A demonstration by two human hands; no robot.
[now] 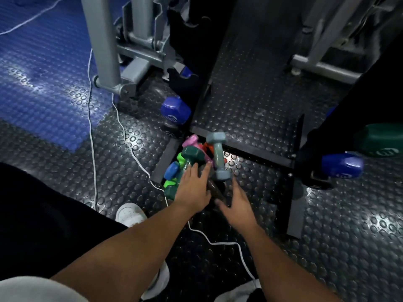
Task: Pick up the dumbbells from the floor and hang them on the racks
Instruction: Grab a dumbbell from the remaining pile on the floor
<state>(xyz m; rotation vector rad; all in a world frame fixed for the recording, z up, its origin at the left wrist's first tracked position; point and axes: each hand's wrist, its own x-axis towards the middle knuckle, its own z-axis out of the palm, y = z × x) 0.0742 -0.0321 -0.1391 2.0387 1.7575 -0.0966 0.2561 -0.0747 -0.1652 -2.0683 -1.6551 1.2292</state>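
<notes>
Where hands reach, colourful dumbbells (192, 158) lie heaped.

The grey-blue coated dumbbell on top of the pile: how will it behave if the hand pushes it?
The grey-blue coated dumbbell probably stays rigid. Resting across the colourful dumbbell pile, it may tip or slide off. Its faceted heads should limit rolling on the studded rubber floor.

white cord (91, 136) on studded floor mat (250, 101), white shoe (130, 214), grey machine frame (104, 46)

gym | studded rubber floor (272, 101) | dumbbells (218, 156) | grey machine frames (104, 40)
</notes>
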